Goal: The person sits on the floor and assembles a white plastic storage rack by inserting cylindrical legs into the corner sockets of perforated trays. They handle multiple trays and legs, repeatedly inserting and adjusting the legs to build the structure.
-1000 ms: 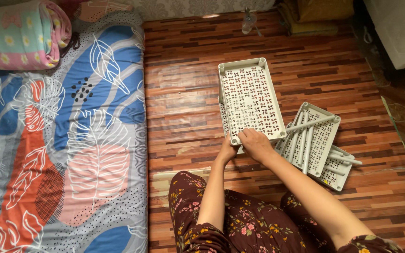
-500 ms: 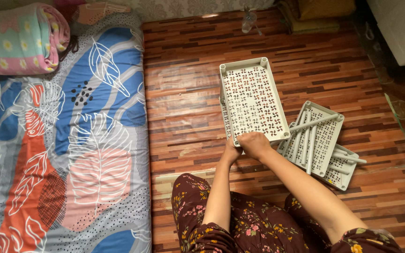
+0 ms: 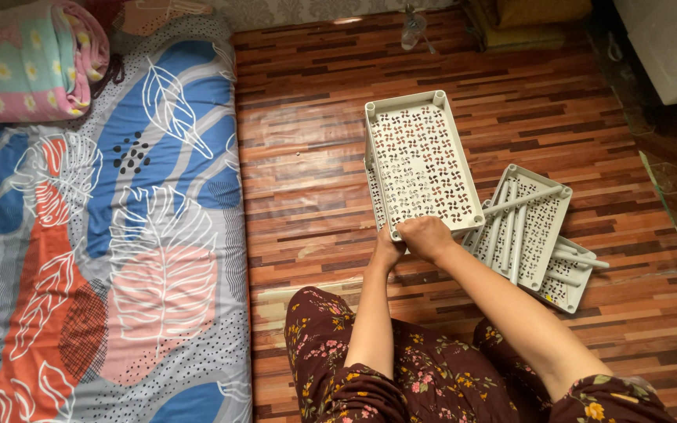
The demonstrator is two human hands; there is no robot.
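I hold a pale grey perforated plastic shelf tray point(image 3: 421, 160) tilted up off the wooden floor. My right hand point(image 3: 426, 237) grips its near edge from the front. My left hand point(image 3: 386, 252) is mostly hidden behind the right one and clasps the same near corner; a second tray seems to sit just behind the first along its left side. To the right, two more matching trays point(image 3: 534, 227) lie stacked on the floor with several grey plastic tubes point(image 3: 511, 223) resting in them.
A mattress with a leaf-patterned sheet point(image 3: 103, 235) fills the left side, with a folded blanket point(image 3: 33, 59) at its top corner. A white box point(image 3: 671, 43) stands at the top right. My legs in floral trousers point(image 3: 432, 376) are at the bottom.
My right hand has slid left along the tray's near edge to meet the left hand at the corner. The tray has stayed tilted up in about the same place.
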